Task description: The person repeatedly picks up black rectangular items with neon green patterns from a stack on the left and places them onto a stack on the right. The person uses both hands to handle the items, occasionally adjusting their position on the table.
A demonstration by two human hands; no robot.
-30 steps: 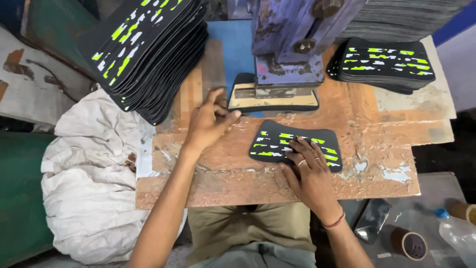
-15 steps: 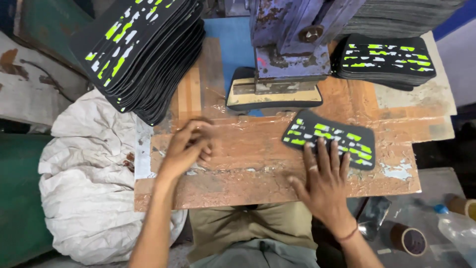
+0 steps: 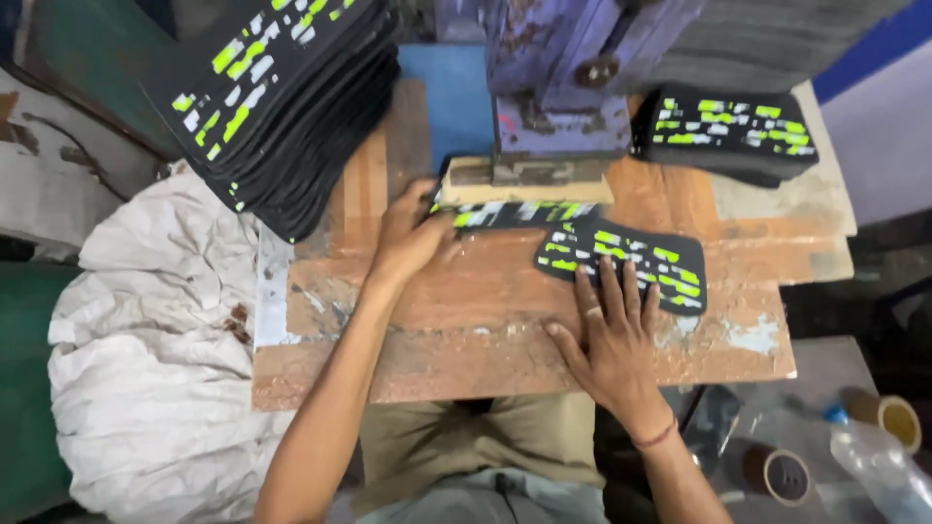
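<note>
A person sits at a worn wooden table (image 3: 466,291) and looks down at both hands. The left hand (image 3: 406,238) reaches under the purple press (image 3: 558,87) and touches the end of a black piece with green and white marks (image 3: 515,213) that lies under the tan block (image 3: 524,180) of the press. Its fingers are curled a little, but I cannot tell if they pinch the piece or only push on it. The right hand (image 3: 610,325) lies flat with its fingers spread, and the fingertips rest on the near edge of a second black piece (image 3: 631,257), which lies flat on the table just in front of the press. The two pieces touch or overlap near the middle. A big leaning stack of the same black pieces (image 3: 282,97) sits at the far left, and a smaller stack (image 3: 728,131) sits at the far right. A crumpled white cloth (image 3: 146,359) lies left of the table. A clear plastic bottle (image 3: 879,471) and a tape roll (image 3: 777,475) lie low on the right
</note>
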